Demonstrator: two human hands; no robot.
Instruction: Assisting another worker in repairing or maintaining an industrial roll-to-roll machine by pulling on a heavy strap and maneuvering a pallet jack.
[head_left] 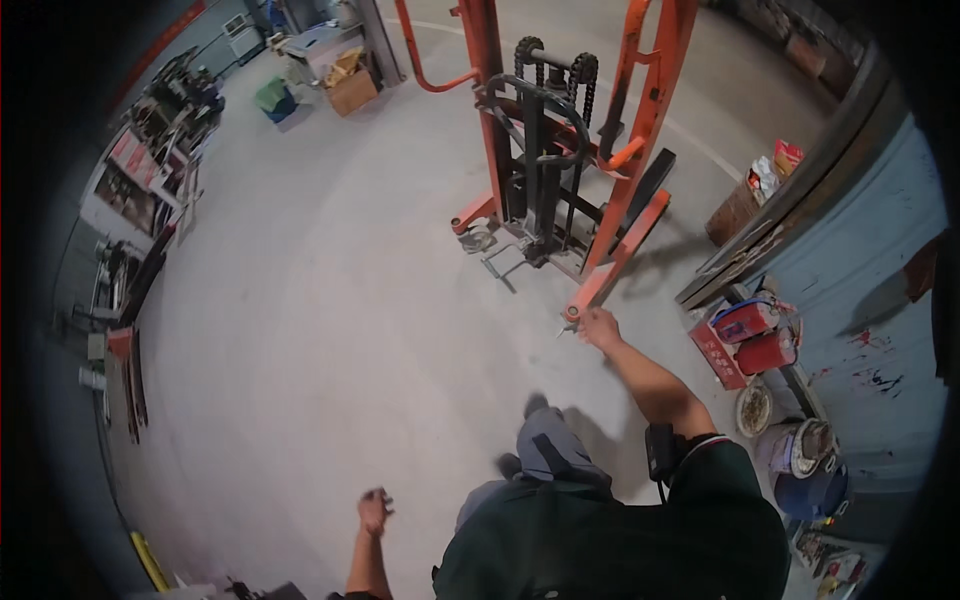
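Note:
An orange and black manual lift stacker [548,150] stands upright ahead of me, with chains over its top rollers and a black loop handle. My right hand [600,328] is stretched forward, its fingers curled together by the near end of the stacker's right orange leg [625,255]. A small thin metallic piece shows beside those fingertips, too small to name; whether the hand grips it is unclear. Low on the left, my left hand [375,510] hangs over the floor, fingers loosely bent and apart, holding nothing visible. A foot pedal [503,265] sticks out at the stacker's base.
Along the right wall stand red fire extinguishers [765,350] in a red box, a round tub [754,410] and several buckets [810,490]. A cardboard box [352,93] and a blue bin [278,103] sit at the far left. Metal stock [130,370] lines the left wall.

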